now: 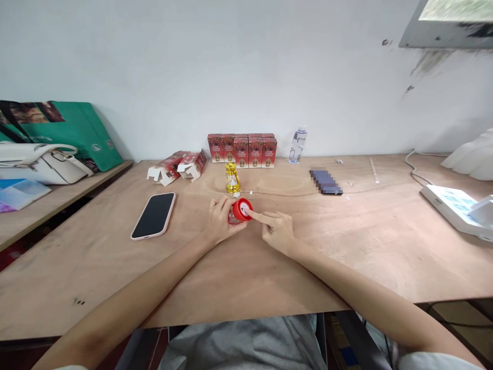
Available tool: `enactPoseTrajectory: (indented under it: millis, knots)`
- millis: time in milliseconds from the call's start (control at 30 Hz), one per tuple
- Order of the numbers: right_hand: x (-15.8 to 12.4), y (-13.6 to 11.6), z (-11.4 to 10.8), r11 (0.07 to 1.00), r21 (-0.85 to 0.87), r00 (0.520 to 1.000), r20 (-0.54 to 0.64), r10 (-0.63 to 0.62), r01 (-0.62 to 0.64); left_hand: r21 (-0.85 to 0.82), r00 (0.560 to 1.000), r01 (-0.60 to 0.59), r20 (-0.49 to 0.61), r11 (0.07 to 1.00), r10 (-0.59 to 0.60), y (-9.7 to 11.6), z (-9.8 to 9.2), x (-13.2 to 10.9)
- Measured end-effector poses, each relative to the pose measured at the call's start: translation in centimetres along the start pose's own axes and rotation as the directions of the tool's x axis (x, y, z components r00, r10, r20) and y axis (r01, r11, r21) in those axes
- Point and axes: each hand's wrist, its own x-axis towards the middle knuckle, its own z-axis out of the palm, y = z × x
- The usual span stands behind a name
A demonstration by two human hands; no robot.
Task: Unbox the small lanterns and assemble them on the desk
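Observation:
My left hand (222, 221) is closed around a small red lantern (236, 218) with a clear body, tipped so that its round red base with a white disc faces toward my right. The index finger of my right hand (279, 231) is stretched out and its tip touches that white disc; the other fingers are curled in, with no object visible in them. Just behind the hands, a small gold lantern (232, 180) stands upright on the table. Thin bent wire pieces (252, 195) lie beside its base.
Several red printed boxes (248, 153) stand against the wall, and opened boxes (191, 165) lie to their left. A pink-cased phone (154, 216), a dark phone (325, 182), a water bottle (297, 146) and a white power strip (454, 208) rest on the wooden table (239, 288). Bags (46, 164) sit at left.

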Motion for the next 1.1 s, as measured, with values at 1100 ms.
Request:
enactPoseTrajectory:
  millis: [1100]
  knots:
    - [0.36,-0.27,0.85,1.000,-0.004,0.999,-0.046,0.022,-0.022,0.043,0.986,0.163,0.037,0.986,-0.165,0.12,0.08,0.71]
